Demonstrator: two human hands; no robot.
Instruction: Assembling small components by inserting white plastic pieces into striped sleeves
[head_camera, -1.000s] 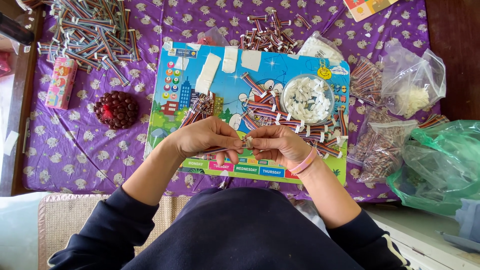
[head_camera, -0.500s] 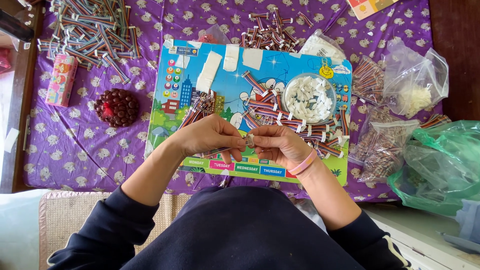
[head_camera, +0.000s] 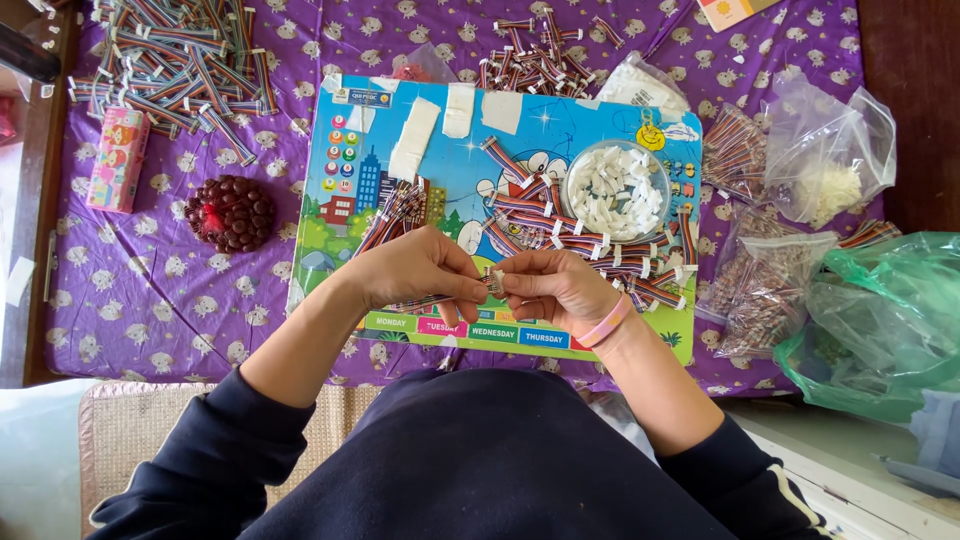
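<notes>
My left hand (head_camera: 418, 272) pinches a short multicoloured ribbon cable (head_camera: 425, 301) that trails to the left under the fingers. My right hand (head_camera: 553, 288), with a pink band on the wrist, pinches the cable's end at a small white connector (head_camera: 495, 282) between the two hands. Both hands hover over the lower middle of a colourful cartoon board (head_camera: 420, 215). A round clear bowl (head_camera: 572, 195) of small white connectors stands just beyond my right hand. Loose ribbon cables (head_camera: 560, 235) lie on the board around it.
A large heap of ribbon cables (head_camera: 175, 65) lies at the back left and a smaller heap (head_camera: 540, 55) at the back middle. A dark red beaded ball (head_camera: 230, 212), a pink box (head_camera: 117, 160), clear bags (head_camera: 830, 150) and a green plastic bag (head_camera: 880, 320) lie on the purple cloth (head_camera: 150, 290).
The hands stay together over the board's lower middle; only the fingertips have shifted slightly around the cable's end.
</notes>
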